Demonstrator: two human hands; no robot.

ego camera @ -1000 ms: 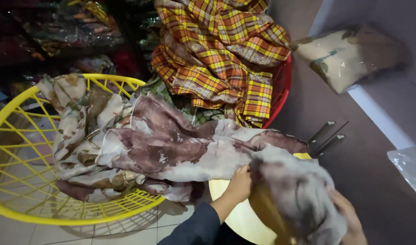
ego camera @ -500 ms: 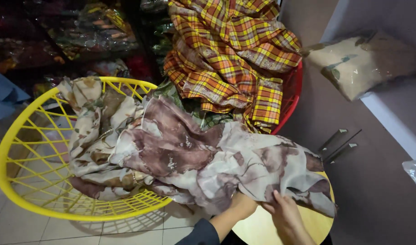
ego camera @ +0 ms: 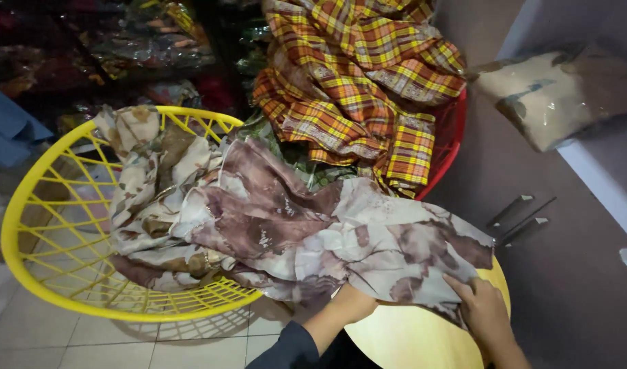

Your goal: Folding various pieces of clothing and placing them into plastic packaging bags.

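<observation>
1. A brown-and-cream patterned cloth (ego camera: 293,232) is draped from the yellow basket (ego camera: 47,273) on the left to a near yellow surface (ego camera: 409,338).
2. Its near edge is pinched by the right hand (ego camera: 484,307); the left hand (ego camera: 351,301) is hidden beneath, grip unclear.

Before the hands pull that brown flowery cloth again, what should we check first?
1. Right hand on the cloth: ok, fingers press its edge.
2. Left hand's grip: cannot tell, the hand is hidden under the cloth.
3. Cloth free of the yellow basket: not ok, one end is draped over its rim and lies inside.
4. Cloth clear of the plaid fabric in the red basket: cannot tell, they meet or overlap.
5. Yellow round surface under the cloth: ok, bare where it shows.
</observation>
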